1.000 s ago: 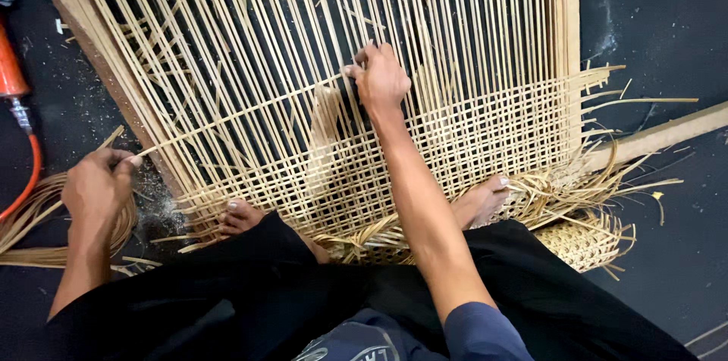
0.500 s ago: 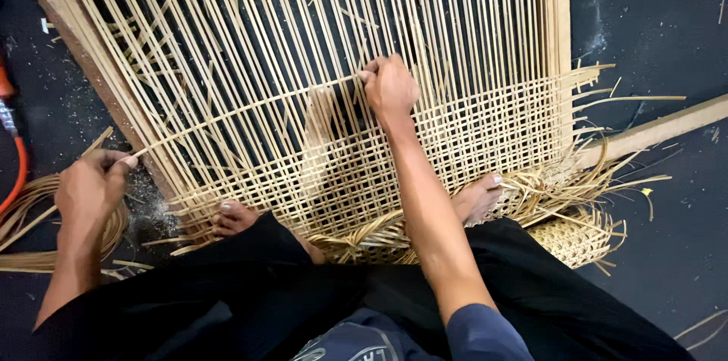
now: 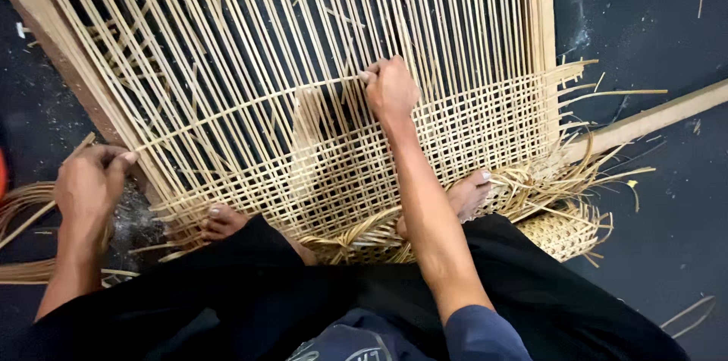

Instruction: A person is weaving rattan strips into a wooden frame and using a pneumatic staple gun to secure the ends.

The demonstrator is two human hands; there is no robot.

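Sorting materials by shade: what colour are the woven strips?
Pale straw yellow strips, clearest in the head view against the dark floor.

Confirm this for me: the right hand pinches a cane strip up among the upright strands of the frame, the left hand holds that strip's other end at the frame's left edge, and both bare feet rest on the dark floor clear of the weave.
One detail is wrong. In the head view both feet rest on the woven cane: the left foot and the right foot press on its lower edge. The rest holds: the right hand pinches the cane strip among the upright strands, and the left hand holds its other end at the frame's left edge.
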